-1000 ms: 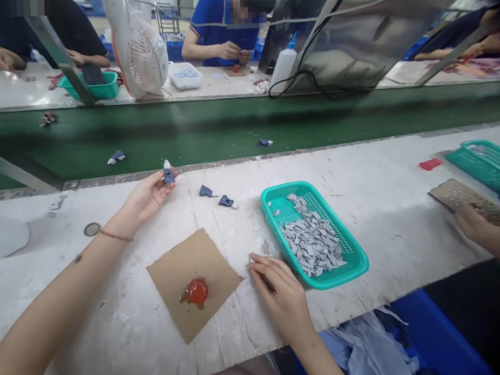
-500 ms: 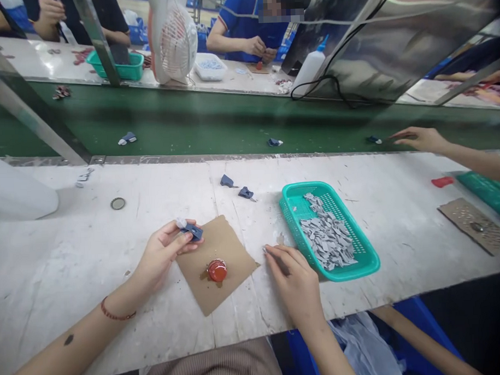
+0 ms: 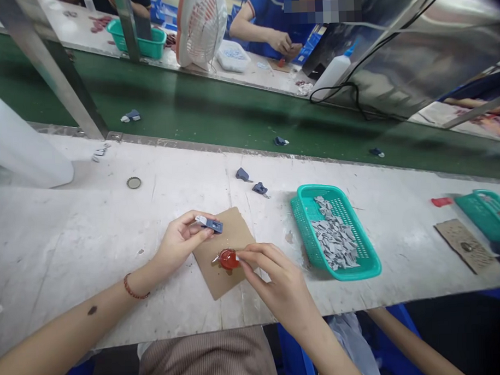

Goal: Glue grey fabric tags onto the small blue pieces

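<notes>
Between thumb and fingers my left hand (image 3: 185, 233) holds a small dark-blue plastic part (image 3: 212, 225) with a whitish piece (image 3: 201, 220) at its end, above the cardboard's upper left edge. My right hand (image 3: 273, 274) pinches a small light-grey chip (image 3: 237, 257) at the right side of a shiny red cap-like dish (image 3: 228, 259). The dish sits on a square of brown cardboard (image 3: 215, 284) with wet stains around it. To the right stands a green plastic basket (image 3: 369, 260) with many grey chips (image 3: 336, 239) in it.
Two blue parts (image 3: 242, 174) lie beyond the cardboard, and a bottle cap (image 3: 134, 183) further left. A white jug (image 3: 22, 143) stands at far left. Several blue parts lie on the green belt (image 3: 215, 120). At right are another cardboard piece (image 3: 465, 246) and green basket (image 3: 486, 217).
My right hand has moved left from beside the basket to the red dish, with the chip in its fingertips. My left hand still holds the blue part. A co-worker's hand has left the belt.
</notes>
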### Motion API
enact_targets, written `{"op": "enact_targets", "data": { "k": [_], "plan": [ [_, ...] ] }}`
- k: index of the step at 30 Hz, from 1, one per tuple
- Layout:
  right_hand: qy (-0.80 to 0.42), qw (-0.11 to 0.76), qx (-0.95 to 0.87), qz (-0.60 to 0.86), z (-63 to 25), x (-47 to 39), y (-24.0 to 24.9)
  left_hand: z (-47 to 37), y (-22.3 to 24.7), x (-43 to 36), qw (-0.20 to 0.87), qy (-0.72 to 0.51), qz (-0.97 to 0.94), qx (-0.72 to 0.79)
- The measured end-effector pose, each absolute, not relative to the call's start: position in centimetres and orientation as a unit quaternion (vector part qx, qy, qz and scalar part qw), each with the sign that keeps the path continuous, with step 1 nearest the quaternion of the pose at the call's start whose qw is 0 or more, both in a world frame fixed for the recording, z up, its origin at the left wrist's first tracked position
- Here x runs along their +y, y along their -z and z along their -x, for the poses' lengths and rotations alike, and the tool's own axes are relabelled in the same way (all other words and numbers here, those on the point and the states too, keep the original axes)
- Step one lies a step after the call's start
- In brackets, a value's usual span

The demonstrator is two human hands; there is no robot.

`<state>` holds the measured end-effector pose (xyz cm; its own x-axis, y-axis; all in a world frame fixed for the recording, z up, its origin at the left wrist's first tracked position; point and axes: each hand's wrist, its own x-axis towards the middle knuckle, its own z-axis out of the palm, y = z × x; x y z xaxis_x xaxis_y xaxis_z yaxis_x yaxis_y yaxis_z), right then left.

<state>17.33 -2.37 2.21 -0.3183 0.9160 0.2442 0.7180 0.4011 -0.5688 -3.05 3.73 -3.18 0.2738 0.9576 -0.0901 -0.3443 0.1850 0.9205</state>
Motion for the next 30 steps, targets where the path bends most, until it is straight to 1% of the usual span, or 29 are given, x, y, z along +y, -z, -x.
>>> {"op": "enact_targets", "data": {
  "k": [7,10,15,17,23,30],
  "plan": [
    [-0.176,0.224,-0.822,0.493,-16.8,-2.1,-2.0,3.0,3.5,3.6,0.681,-0.48,-0.43,0.347],
    [-0.226,0.254,-0.788,0.513,-16.8,-2.0,-2.4,2.9,3.4,3.4,0.688,-0.476,-0.425,0.345],
    [-0.409,0.351,-0.617,0.574,-17.0,-1.1,-3.5,2.6,2.7,2.7,0.705,-0.467,-0.415,0.336],
    [-0.457,0.377,-0.565,0.575,-16.9,-0.6,-3.9,2.5,2.3,2.4,0.711,-0.459,-0.415,0.335],
    [-0.475,0.408,-0.545,0.558,-15.5,0.4,-4.8,2.4,1.8,1.5,0.725,-0.444,-0.401,0.341],
    [-0.478,0.398,-0.558,0.549,-14.6,0.4,-4.9,2.5,2.0,1.3,0.732,-0.443,-0.391,0.339]
  ]
}}
